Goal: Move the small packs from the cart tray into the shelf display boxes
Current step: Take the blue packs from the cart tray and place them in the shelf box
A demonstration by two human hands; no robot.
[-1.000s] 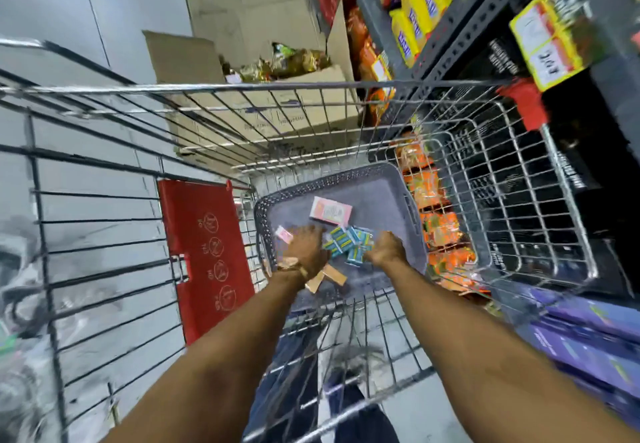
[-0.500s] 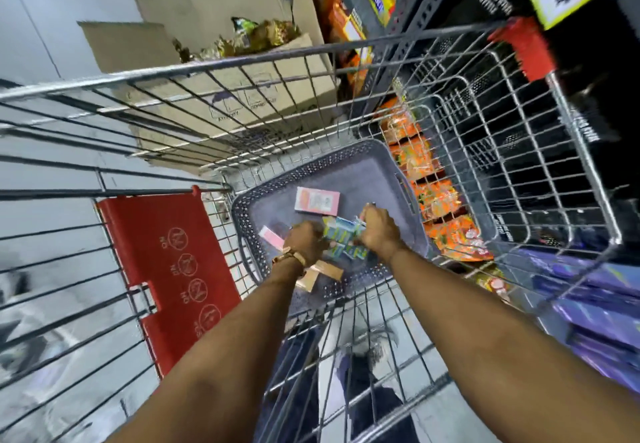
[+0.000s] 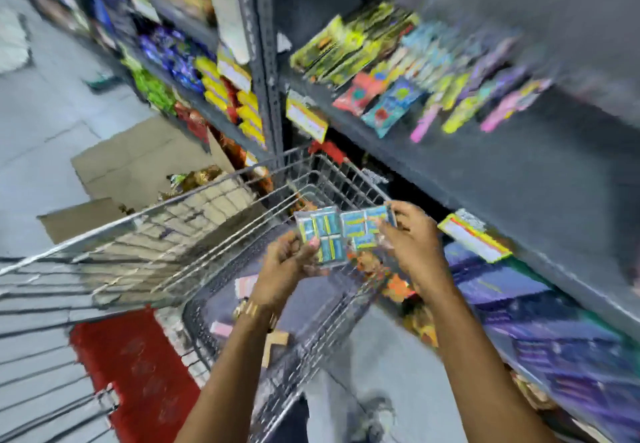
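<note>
The picture is blurred by motion. My left hand point(image 3: 289, 266) grips a bunch of small blue-and-yellow packs point(image 3: 323, 234), lifted above the wire cart point(image 3: 194, 234). My right hand point(image 3: 414, 240) grips a second bunch of the same packs point(image 3: 363, 228) right beside the first. Below my hands lies the grey cart tray point(image 3: 197, 321), where a pink pack point(image 3: 246, 285) and a few other packs remain. Up on the right, the dark shelf point(image 3: 485, 165) carries display boxes point(image 3: 433, 75) full of bright small packs.
A red cart flap point(image 3: 138, 373) hangs at the lower left. An open cardboard box point(image 3: 138, 165) of wrapped goods stands on the floor beyond the cart. Yellow price tags point(image 3: 306, 117) edge the shelves. Purple boxes point(image 3: 554, 338) fill the lower shelf on the right.
Both hands have come up out of the tray, each with blue packs in it. My view has swung up and to the right, from the cart to the shelf.
</note>
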